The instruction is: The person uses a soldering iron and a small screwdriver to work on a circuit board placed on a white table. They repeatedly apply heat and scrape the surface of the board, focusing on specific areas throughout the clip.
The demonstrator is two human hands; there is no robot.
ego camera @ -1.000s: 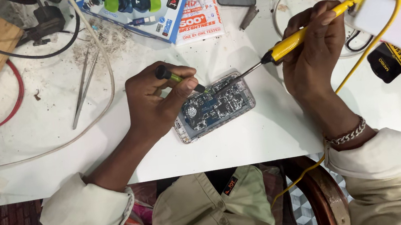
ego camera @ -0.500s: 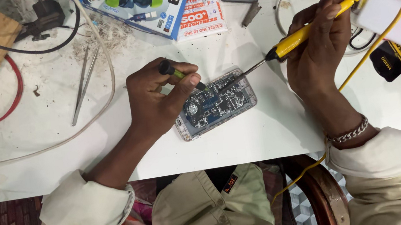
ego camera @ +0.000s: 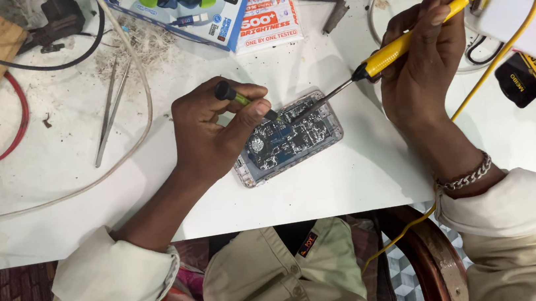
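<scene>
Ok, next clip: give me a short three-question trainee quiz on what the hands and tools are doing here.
1. True or false: the right hand holds the yellow soldering iron.
2. What does the left hand grip?
A. the tweezers
B. a small green-and-black tool
C. the red wire
3. Fill in: the iron's metal tip reaches onto the ____ in the clear case.

Key
1. True; its tip points left, toward the circuit board.
2. B; the small green-and-black tool is pinched in the fingers, with its far end over the board, while the tweezers lie untouched on the white table.
3. Circuit board.
</scene>
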